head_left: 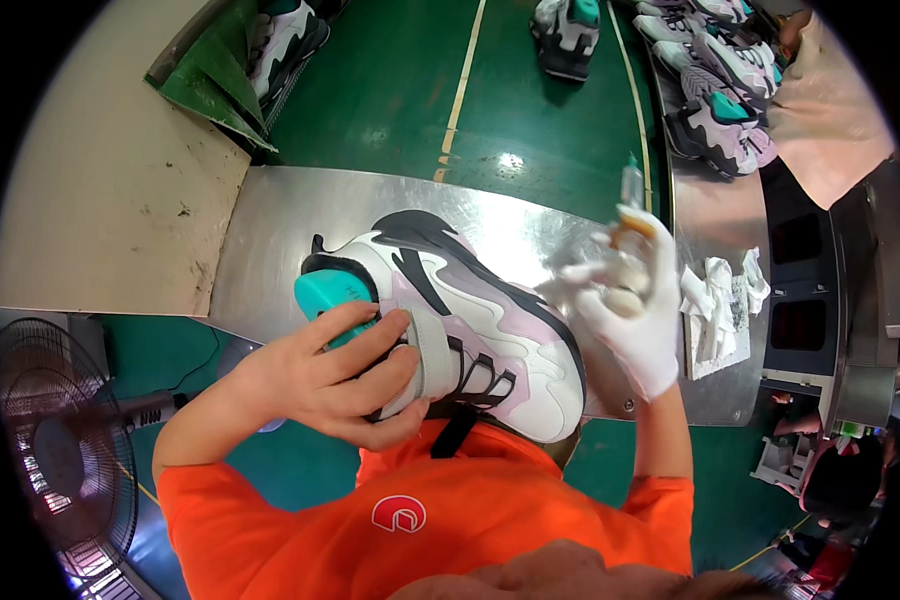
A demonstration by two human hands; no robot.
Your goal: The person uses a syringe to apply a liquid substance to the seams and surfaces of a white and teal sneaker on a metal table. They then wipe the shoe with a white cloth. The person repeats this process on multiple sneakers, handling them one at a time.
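Observation:
A chunky sneaker [470, 310] in white, pale lilac and black lies on its side over the metal ledge, its toe toward the lower right. My bare left hand [355, 375] grips it at the grey strap, with the fingers bent over the strap and the opening. A turquoise shoe last [330, 300] fills that opening. To the right of the toe, my white-gloved right hand [635, 315] is raised, with its fingers curled round a clear syringe [631, 186] that points away from me. An amber part and a round cream-coloured piece show between those fingers, partly blurred.
Beyond the metal ledge [280, 215], a green conveyor belt [370, 110] carries another sneaker [567, 38]. Several sneakers [715, 130] crowd the right-hand shelf, near white cloths [712, 308]. A fan [60, 450] stands at the left, below a beige panel [120, 200].

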